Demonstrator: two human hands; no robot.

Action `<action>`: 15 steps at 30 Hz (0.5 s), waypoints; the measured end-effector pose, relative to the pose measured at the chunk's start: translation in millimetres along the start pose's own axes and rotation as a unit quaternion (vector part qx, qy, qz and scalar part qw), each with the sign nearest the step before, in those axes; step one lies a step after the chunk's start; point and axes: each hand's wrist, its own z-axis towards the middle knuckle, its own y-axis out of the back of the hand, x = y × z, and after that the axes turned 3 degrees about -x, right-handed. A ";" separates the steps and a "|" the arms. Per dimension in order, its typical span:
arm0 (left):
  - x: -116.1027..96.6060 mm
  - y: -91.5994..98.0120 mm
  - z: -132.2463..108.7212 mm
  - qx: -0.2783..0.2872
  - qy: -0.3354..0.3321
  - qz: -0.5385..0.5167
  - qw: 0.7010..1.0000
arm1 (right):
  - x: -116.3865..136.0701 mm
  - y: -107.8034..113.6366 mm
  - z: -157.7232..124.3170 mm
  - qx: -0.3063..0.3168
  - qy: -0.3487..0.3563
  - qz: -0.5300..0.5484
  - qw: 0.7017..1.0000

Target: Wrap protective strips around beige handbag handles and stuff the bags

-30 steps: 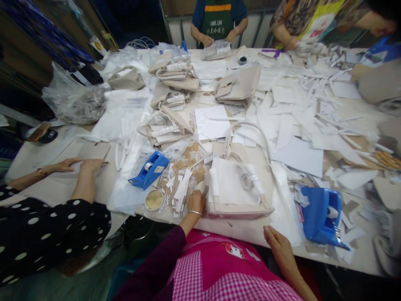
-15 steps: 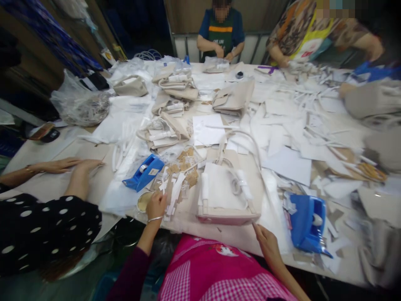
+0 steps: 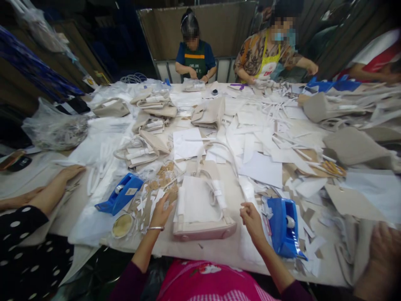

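Note:
A pale handbag (image 3: 203, 196) lies on the table in front of me, its pink-beige base (image 3: 203, 232) towards me and its long strap looped away. White wrapping shows on its body and handles. My left hand (image 3: 161, 212), a bangle on its wrist, hovers by the bag's left side with fingers apart, over paper strips and brown tags (image 3: 166, 175). My right hand (image 3: 252, 219) is to the right of the bag, fingers loosely bent and holding nothing that I can see. It sits between the bag and a blue tape dispenser (image 3: 283, 228).
Another blue tape dispenser (image 3: 120, 194) and a round tub (image 3: 122, 225) stand left. Folded bags (image 3: 144, 148) and white paper sheets (image 3: 261, 167) cover the table beyond. A co-worker in polka dots (image 3: 25, 225) works at left; another person's hand (image 3: 385, 246) is at right.
The view has swung right and tilted up. My right hand has come up from the bag's near right corner to its right side. My left hand has opened and moved nearer the bag.

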 end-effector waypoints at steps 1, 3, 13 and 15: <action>-3.2 -4.2 8.9 0.015 0.016 -0.024 0.999 | 5.8 -6.7 13.4 0.016 0.005 0.013 1.000; -11.7 -13.8 27.0 0.025 0.042 -0.050 0.998 | 22.6 -23.4 43.4 0.062 0.015 0.017 0.998; -52.0 -51.2 86.0 0.055 0.020 0.067 0.996 | 138.8 -141.8 171.8 0.134 0.332 -0.447 0.820; -52.2 -53.9 87.8 0.053 0.015 0.105 0.993 | 152.8 -162.0 193.6 0.165 0.381 -0.506 0.756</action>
